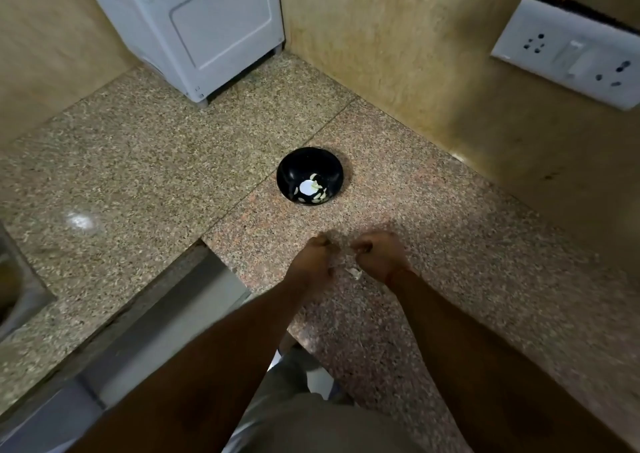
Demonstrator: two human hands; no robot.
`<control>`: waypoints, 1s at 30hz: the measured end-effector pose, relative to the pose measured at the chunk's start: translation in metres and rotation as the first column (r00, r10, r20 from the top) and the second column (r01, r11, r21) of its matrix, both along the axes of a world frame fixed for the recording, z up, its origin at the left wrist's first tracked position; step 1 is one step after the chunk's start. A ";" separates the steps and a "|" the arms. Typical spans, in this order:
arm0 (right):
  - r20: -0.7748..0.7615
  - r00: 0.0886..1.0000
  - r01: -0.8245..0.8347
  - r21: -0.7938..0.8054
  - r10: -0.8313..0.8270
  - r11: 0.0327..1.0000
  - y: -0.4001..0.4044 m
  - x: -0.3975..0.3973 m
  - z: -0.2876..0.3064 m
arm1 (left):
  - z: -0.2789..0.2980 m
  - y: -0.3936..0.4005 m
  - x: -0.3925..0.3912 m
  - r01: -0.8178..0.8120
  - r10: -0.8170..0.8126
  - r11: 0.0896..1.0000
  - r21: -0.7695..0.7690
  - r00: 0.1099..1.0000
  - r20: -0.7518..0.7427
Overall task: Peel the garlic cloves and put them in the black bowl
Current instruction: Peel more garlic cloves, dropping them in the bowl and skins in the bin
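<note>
Hovering low over the granite counter (450,279), left hand (311,262) and right hand (381,255) both curl fingers, pinching something small between them, too blurred to name. Peel scrap (354,272) lies beneath. Farther back, black bowl (294,172) holds peeled cloves (319,196).

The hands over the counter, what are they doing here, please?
A person is peeling garlic. The left hand and the right hand are held close together above the stone counter, fingers curled around something small between them, probably a clove, though it is too small to see clearly. A scrap of peel lies on the counter below the hands. Behind them the black bowl already holds a few peeled cloves.
</note>
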State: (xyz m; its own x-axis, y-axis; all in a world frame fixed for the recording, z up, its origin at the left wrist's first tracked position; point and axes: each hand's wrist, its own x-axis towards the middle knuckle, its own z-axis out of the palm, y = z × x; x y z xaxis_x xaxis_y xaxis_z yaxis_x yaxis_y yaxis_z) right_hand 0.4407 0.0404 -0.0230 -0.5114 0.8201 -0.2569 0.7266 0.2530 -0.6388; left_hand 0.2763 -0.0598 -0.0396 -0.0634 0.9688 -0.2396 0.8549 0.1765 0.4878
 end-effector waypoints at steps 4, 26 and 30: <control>0.135 0.986 -0.093 0.000 0.093 0.996 -0.022 0.022 -0.012 | -0.004 -0.004 0.021 -0.014 0.012 1.000 0.027 0.998 0.055; -0.336 0.890 0.213 -0.288 -0.307 0.934 -0.084 0.042 -0.018 | 0.000 -0.043 0.070 -0.610 0.591 0.570 -0.551 -0.161 0.790; -0.331 0.862 0.230 -0.421 -0.384 0.878 -0.082 0.040 -0.009 | 0.004 -0.041 0.066 -0.584 0.596 0.595 -0.553 -0.142 0.791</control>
State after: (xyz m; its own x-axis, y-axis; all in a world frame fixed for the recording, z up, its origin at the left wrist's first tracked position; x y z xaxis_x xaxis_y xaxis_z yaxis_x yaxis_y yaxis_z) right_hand 0.4810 -0.0419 -0.0316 -0.3686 0.8425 -0.3928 0.3953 -0.2404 -0.8865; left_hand 0.3421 -0.1005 -0.0357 -0.3654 0.6677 -0.6486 -0.6140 0.3508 0.7070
